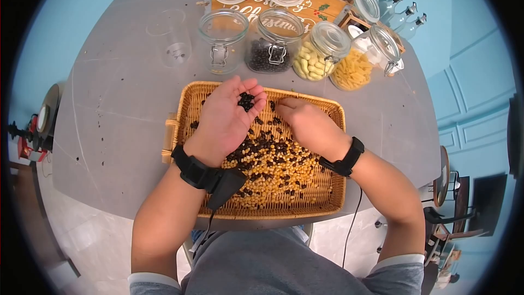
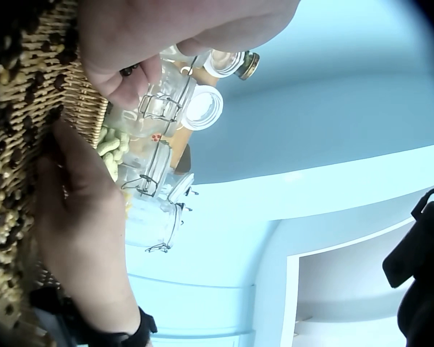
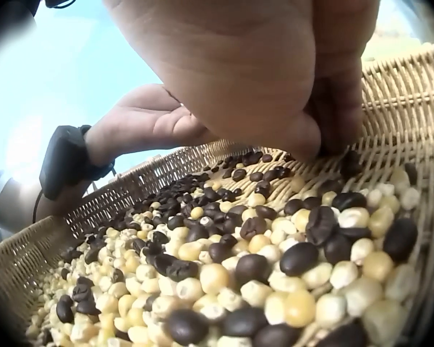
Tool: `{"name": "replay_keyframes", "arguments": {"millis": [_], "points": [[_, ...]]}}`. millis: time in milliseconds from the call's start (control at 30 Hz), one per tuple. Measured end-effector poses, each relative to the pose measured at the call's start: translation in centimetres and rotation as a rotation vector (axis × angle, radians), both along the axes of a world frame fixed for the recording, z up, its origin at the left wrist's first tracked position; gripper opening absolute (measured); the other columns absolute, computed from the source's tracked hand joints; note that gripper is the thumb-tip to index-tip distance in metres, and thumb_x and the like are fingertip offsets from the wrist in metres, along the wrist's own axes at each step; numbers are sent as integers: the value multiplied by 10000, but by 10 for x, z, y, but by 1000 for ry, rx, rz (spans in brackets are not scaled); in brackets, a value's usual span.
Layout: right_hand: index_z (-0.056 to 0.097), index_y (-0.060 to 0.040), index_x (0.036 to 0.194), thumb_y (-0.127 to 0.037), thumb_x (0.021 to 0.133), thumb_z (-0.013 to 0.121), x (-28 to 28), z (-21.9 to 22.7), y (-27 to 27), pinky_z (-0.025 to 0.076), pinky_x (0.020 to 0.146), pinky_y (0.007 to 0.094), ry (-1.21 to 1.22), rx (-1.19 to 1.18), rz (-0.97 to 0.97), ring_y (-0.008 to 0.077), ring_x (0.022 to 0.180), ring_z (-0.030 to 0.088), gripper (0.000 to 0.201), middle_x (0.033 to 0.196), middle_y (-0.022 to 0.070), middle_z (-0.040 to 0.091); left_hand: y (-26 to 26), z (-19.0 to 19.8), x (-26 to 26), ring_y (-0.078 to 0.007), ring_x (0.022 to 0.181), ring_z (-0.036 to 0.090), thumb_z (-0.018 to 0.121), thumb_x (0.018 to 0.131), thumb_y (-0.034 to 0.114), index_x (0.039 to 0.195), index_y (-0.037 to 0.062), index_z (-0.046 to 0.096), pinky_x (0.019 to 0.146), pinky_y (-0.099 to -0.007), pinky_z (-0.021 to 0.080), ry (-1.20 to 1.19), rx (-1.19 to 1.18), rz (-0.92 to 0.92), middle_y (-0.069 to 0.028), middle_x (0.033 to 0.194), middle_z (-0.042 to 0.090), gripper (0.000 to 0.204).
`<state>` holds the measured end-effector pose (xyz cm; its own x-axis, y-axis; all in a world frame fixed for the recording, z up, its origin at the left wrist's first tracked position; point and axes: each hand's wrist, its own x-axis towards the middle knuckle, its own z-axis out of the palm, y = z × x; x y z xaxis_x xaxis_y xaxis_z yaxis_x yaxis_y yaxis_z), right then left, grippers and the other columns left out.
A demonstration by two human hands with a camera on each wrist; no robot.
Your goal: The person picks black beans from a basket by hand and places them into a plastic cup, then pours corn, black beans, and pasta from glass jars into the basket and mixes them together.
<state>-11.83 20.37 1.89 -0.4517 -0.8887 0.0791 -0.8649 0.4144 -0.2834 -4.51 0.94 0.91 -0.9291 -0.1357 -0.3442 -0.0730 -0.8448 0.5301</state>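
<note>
A wicker basket holds yellow corn kernels mixed with black beans. Over its left half, my left hand is turned palm up, fingers bent round a small heap of black beans. Toward the basket's far side, my right hand reaches down with its fingers curled. The right wrist view shows its fingertips drawn together right at a dark bean near the woven wall. In the left wrist view the left fingers partly hide their beans.
Beyond the basket stand clip-top jars: a clear one, one with black beans, one with peanuts and one with pasta. A clear cup is at left. Several bottles stand back right; dark bits dot the grey table.
</note>
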Motion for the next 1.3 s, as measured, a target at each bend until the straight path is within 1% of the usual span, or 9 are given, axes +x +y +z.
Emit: {"name": "replay_keyframes", "arguments": {"millis": [167, 233, 767, 867, 933, 1033, 1067, 1133, 1300], "points": [[662, 38, 1070, 79, 726, 585, -3, 0, 4, 518, 779, 430, -26, 8, 2, 392, 888, 629, 354, 950, 199, 614, 1, 0, 0, -264, 1032, 574, 451, 1036, 241, 1125, -71, 549, 927, -367, 506, 0, -5, -1, -152, 1077, 578, 338], [671, 24, 942, 63, 755, 577, -3, 3, 4, 525, 794, 422, -44, 28, -16, 363, 895, 631, 213, 902, 176, 613, 1, -2, -1, -262, 1024, 578, 453, 1036, 240, 1115, -70, 556, 926, -367, 506, -5, 7, 4, -148, 1069, 582, 337], [656, 5, 867, -5, 793, 624, -7, 0, 8, 515, 729, 439, -39, 32, 9, 366, 823, 627, 81, 842, 163, 608, 3, -5, -1, -257, 1011, 583, 447, 1036, 249, 1107, -59, 565, 923, -370, 506, -5, -30, -16, -136, 1060, 589, 336], [651, 9, 865, -14, 797, 633, -10, 17, 3, 519, 723, 414, -100, -102, 23, 369, 808, 633, 74, 830, 164, 633, 5, -8, -1, -254, 1000, 583, 441, 1038, 253, 1102, -54, 566, 923, -371, 505, -13, -25, -30, -135, 1066, 591, 337], [660, 1, 894, -20, 789, 648, -2, 36, -6, 524, 738, 399, -685, -303, -267, 371, 799, 639, 108, 827, 172, 654, 8, -7, -2, -252, 990, 581, 432, 1041, 255, 1094, -51, 568, 922, -374, 508, -78, 20, -139, -136, 1073, 594, 339], [671, -10, 935, -13, 781, 654, -1, 39, -15, 530, 755, 390, -889, -431, -232, 376, 799, 643, 155, 851, 168, 663, 13, -7, -1, -253, 986, 582, 428, 1041, 250, 1084, -50, 572, 922, -379, 509, -81, 50, -183, -136, 1072, 598, 337], [671, -10, 935, -13, 781, 654, -2, 38, -13, 530, 755, 390, -888, -429, -231, 376, 799, 643, 155, 851, 168, 663, 12, -7, -1, -253, 986, 582, 428, 1041, 250, 1084, -50, 572, 922, -379, 509, -79, 51, -182, -136, 1072, 598, 337], [680, -21, 976, -5, 776, 665, -7, 29, -8, 529, 764, 404, -283, -112, -109, 374, 818, 640, 201, 867, 158, 654, 9, -6, 1, -249, 987, 582, 425, 1041, 246, 1081, -52, 574, 921, -380, 510, -67, 22, -176, -132, 1058, 599, 336], [667, -11, 936, -21, 761, 706, -9, -2, -4, 507, 722, 444, -156, -77, 67, 376, 816, 614, 179, 852, 160, 610, 8, -7, 0, -248, 988, 582, 429, 1039, 246, 1081, -56, 573, 920, -377, 511, -56, 23, -143, -130, 1039, 596, 337]]}}
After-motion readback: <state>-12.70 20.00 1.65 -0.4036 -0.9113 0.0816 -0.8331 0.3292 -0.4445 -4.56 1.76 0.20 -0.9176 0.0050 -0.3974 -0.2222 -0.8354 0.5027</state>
